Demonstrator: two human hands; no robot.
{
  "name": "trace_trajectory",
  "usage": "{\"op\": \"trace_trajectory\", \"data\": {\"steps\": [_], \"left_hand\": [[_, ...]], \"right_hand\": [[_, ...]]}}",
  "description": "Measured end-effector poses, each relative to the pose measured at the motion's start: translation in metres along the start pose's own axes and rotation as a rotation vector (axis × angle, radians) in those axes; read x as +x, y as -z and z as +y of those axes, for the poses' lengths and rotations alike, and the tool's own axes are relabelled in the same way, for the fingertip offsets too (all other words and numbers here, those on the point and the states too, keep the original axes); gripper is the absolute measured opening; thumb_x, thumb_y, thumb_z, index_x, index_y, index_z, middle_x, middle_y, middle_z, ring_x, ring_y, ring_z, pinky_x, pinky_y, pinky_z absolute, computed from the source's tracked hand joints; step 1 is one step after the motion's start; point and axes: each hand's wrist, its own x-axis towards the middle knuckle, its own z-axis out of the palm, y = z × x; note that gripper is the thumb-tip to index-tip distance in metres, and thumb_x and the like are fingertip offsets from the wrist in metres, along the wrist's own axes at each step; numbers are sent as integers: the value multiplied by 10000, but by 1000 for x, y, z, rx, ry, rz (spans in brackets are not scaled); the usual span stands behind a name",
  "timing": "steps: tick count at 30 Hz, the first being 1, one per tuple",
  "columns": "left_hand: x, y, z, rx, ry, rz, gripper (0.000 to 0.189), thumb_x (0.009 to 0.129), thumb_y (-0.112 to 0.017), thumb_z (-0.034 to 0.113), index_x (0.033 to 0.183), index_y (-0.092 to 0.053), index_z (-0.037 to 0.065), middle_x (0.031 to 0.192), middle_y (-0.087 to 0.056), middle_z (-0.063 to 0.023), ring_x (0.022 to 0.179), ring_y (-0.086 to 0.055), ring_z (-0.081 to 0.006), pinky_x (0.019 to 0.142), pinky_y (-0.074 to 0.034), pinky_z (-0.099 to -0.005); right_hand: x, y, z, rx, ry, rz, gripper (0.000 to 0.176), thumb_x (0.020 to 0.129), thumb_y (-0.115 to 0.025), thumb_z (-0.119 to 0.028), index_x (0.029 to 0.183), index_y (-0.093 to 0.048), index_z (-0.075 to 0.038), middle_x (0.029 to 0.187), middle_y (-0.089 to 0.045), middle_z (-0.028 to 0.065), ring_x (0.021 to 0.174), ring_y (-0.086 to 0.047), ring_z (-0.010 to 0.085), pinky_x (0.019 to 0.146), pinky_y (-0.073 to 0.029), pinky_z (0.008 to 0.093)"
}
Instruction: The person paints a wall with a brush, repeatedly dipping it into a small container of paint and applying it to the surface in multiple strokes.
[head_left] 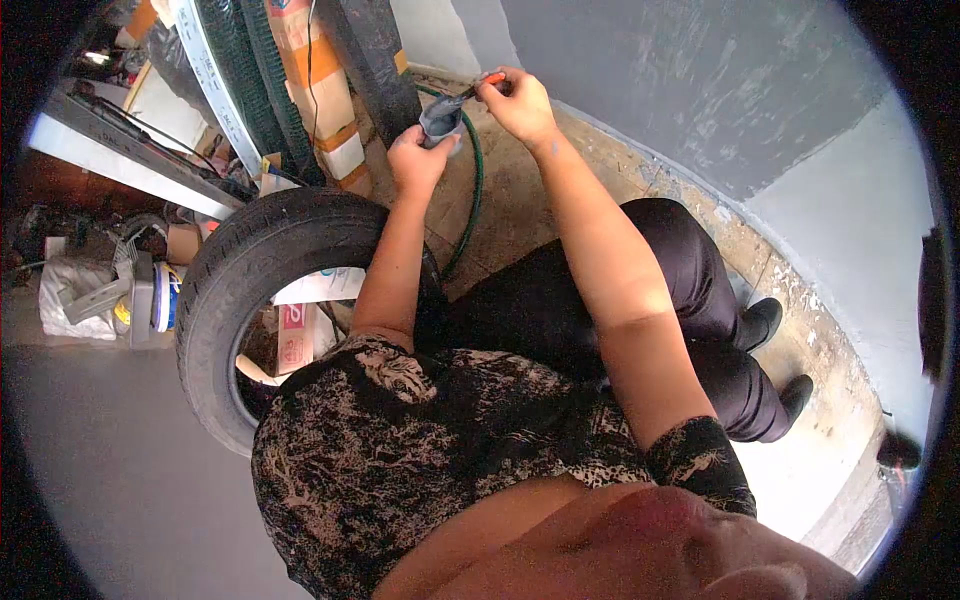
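My left hand (418, 162) is wrapped round a small cup (441, 126) with grey paint inside, its mouth tipped toward me. In my right hand (517, 104) is a paintbrush (491, 79) with an orange handle, pinched between thumb and fingers. The brush's dark end reaches down to the cup's rim, and its tip overlaps the paint in this view. Grey smudges mark the right wrist. Beyond my right hand stands a wall (690, 90) coated partly in darker grey, with streaky brush marks along the coating's edge.
A car tyre (215, 300) stands beside my left arm. A green hose (478, 190) runs along the stained floor (520, 185). Taped cardboard (318, 85) and a dark post (370, 70) lean at the back left. Mixed clutter (95, 295) lies farther left.
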Motion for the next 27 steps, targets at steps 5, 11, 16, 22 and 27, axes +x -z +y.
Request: {"op": "trace_trajectory", "data": {"steps": [5, 11, 16, 22, 27], "left_hand": [[1, -3, -13, 72, -8, 16, 379, 678, -846, 297, 850, -704, -9, 761, -707, -140, 678, -686, -258, 630, -510, -361], [-3, 3, 9, 183, 9, 18, 401, 674, -847, 332, 815, -687, -8, 728, -686, -135, 655, -667, -275, 613, -499, -379], [-7, -16, -29, 26, 11, -11, 382, 668, -847, 320, 823, -695, 6, 742, -689, -144, 677, -672, -296, 621, -503, -387], [-29, -48, -52, -18, 140, -69, 391, 655, -853, 314, 863, -716, 13, 782, -704, -154, 708, -686, -310, 650, -518, -394], [-60, -64, -49, -12, 276, -155, 415, 653, -873, 310, 895, -723, 8, 817, -715, -159, 742, -696, -306, 675, -521, -410]], "right_hand": [[-3, -1, -3, -2, -11, 2, 234, 860, -669, -212, 962, -699, -4, 798, -715, 64, 687, -645, 119, 653, -511, 276], [-4, 1, -8, -16, -37, 31, 245, 826, -678, -224, 932, -704, -5, 791, -716, 94, 707, -666, 166, 680, -519, 303], [-5, -6, -2, -8, 6, 66, 266, 772, -692, -260, 882, -705, -17, 758, -702, 152, 705, -691, 259, 689, -532, 361], [-1, 5, 6, -85, -91, 193, 274, 804, -672, -253, 915, -681, -2, 799, -706, 168, 746, -698, 288, 724, -527, 368], [-4, 7, 14, -192, -256, 148, 318, 865, -657, -284, 962, -655, 18, 832, -705, 182, 809, -692, 321, 752, -519, 383]]}}
